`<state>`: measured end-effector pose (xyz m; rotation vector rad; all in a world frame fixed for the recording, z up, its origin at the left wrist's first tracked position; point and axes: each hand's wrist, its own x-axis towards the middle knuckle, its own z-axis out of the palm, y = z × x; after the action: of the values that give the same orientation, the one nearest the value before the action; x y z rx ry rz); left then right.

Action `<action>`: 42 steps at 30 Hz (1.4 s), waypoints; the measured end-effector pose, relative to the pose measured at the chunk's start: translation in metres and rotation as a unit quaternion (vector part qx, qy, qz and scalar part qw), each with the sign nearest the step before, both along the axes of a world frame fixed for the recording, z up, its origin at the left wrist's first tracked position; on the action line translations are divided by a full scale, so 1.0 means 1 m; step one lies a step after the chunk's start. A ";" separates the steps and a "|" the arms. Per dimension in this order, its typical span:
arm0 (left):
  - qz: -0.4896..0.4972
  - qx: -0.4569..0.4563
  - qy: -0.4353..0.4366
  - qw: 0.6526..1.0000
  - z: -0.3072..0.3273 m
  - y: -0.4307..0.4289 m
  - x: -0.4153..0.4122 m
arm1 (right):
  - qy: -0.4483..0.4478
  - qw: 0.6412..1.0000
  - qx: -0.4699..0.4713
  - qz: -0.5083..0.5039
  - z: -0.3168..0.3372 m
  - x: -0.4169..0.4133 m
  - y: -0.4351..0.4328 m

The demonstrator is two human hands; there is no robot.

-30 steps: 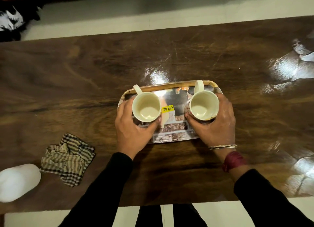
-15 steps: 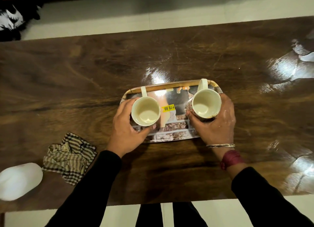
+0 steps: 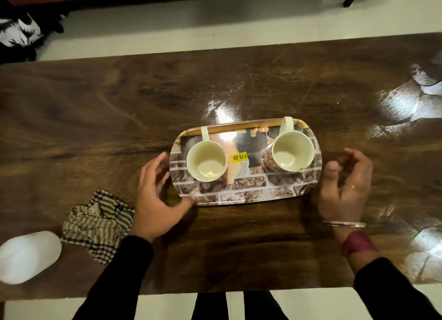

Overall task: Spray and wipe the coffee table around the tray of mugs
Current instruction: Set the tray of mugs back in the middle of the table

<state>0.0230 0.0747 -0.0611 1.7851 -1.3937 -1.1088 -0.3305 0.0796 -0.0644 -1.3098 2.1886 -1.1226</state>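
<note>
— Where to find the tray [image 3: 239, 199]?

— Middle of the wooden desk [image 3: 119, 118], somewhat nearer the near edge. On it, the left mug [image 3: 207, 161] and the right mug [image 3: 293, 152], both cream inside, upright and empty by the look of them, handles toward the far rim. Between them, a yellow price sticker [image 3: 239, 156]

— And the hands?

— Left hand [image 3: 155, 200] at the tray's left end: loose, fingers curved, gripping nothing, thumb tip seemingly against the near left corner of the rim. Right hand [image 3: 346, 188] just off the right end: apart from the tray, fingers loosely curled around nothing. Neither on a mug

— So which step, probably?

— Hard to say for certain. Judging by hands flanking both short ends, either shifting the tray or leaving it and going for the tools. For those, look toward the near left corner of the desk: a crumpled checked cloth [image 3: 98, 224] and, just beside it, a white bottle [image 3: 26, 256], spray head not visible

— How to do it well?

— If shifting: take both short ends together, lift level instead of dragging, and keep the mugs from sliding on that glossy surface. If working around it: spray low, onto bare wood, away from the open mugs. Then wipe close along the rim on all four sides without nudging it, and finish out toward the desk edges
</note>
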 end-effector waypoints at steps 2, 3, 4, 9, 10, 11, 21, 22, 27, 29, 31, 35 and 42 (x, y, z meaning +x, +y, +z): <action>0.130 0.033 -0.048 0.990 -0.003 0.004 0.003 | -0.028 0.996 0.075 -0.039 -0.009 -0.017 -0.011; 0.178 0.059 -0.079 0.979 -0.005 0.005 0.004 | -0.026 0.992 0.119 -0.030 -0.016 -0.022 -0.017; 0.196 0.087 -0.095 0.972 -0.006 0.003 0.004 | -0.022 0.988 0.152 -0.006 -0.022 -0.025 -0.023; 0.190 0.169 0.032 0.967 -0.019 -0.008 0.003 | 0.006 0.979 0.202 0.028 -0.034 -0.022 -0.041; 0.197 0.170 0.051 0.964 -0.021 -0.010 0.002 | -0.001 0.979 0.203 0.017 -0.036 -0.023 -0.040; 0.199 0.165 0.054 0.965 -0.021 -0.012 0.002 | -0.007 0.979 0.204 0.012 -0.038 -0.021 -0.039; 0.212 0.142 0.052 0.966 -0.026 0.001 0.062 | 0.000 0.979 0.202 0.033 -0.034 0.038 -0.028; 0.210 0.140 0.055 0.966 -0.025 0.001 0.067 | 0.003 0.979 0.201 0.032 -0.033 0.043 -0.027; 0.203 0.149 0.068 0.965 -0.027 0.000 0.076 | 0.026 0.980 0.196 0.023 -0.029 0.054 -0.023; 0.206 0.151 0.081 0.963 -0.029 0.000 0.077 | 0.028 0.980 0.196 0.017 -0.026 0.058 -0.024; 0.209 0.156 0.090 0.961 -0.030 0.001 0.078 | 0.022 0.979 0.203 0.009 -0.023 0.059 -0.026; 0.207 0.163 0.112 0.958 -0.030 0.000 0.076 | 0.002 0.975 0.219 -0.019 -0.024 0.059 -0.030; 0.214 0.152 0.111 0.959 -0.032 0.001 0.075 | -0.006 0.974 0.228 -0.003 -0.023 0.056 -0.032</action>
<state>0.0981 0.0755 -0.0929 1.9773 -0.6842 -1.2780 -0.2741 0.0481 -0.0876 -1.0872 2.2607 -0.5709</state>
